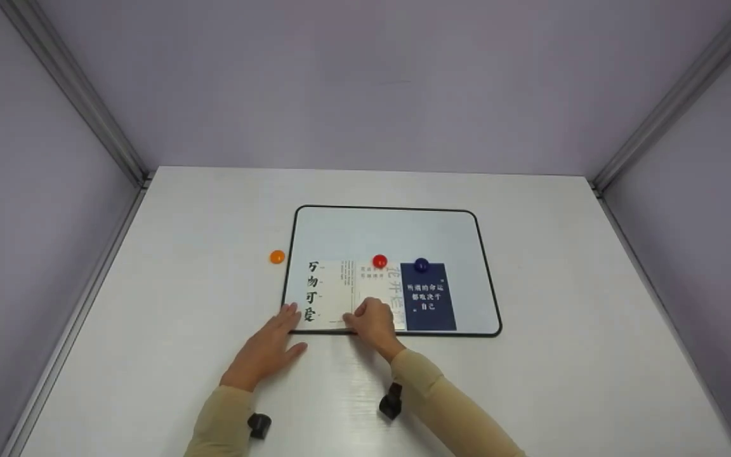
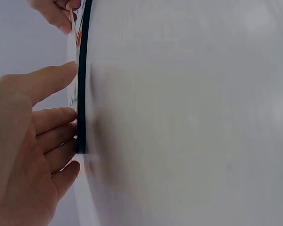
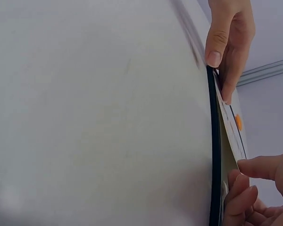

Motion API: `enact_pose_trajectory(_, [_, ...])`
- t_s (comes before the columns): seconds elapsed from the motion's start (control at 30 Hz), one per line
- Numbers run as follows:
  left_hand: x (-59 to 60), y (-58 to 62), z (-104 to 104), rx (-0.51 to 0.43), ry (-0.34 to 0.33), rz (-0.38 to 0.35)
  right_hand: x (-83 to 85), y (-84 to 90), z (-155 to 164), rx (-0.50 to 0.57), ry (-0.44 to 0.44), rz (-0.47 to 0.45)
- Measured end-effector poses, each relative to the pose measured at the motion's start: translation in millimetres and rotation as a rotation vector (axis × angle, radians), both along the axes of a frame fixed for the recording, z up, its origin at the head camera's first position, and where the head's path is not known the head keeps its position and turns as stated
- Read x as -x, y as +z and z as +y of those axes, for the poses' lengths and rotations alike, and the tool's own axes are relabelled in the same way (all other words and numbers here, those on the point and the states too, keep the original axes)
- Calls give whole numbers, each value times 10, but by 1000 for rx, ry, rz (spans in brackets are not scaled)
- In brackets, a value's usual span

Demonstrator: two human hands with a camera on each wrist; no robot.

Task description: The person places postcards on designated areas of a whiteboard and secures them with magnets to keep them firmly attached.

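Both hands lie at the near edge of the whiteboard, side by side but not touching. Left hand rests flat with fingers straight; its fingertips touch the board's black rim at the near left corner, beside the white card with black characters. Just right of it, the right hand has its fingers curled at the lower edge of the pale middle card; whether it pinches that card or only presses on it cannot be told, though in the right wrist view a card edge stands lifted off the board by its fingers.

Beyond the left hand, off the board, sits an orange magnet. Beyond the right hand a red magnet sits at the middle card's top. Further right, a blue magnet sits on the top of a dark blue card.
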State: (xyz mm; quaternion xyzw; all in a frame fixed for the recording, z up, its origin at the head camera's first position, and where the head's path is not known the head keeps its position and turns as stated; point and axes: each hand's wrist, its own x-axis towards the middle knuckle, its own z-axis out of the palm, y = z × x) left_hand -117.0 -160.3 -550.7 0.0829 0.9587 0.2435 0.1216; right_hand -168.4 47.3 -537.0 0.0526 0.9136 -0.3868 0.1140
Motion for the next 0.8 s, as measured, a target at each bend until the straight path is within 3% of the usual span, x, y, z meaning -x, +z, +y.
enact_pose_trajectory(0.8, [-9, -3, 20, 12, 6, -9, -41, -34, -11, -38, 1, 67])
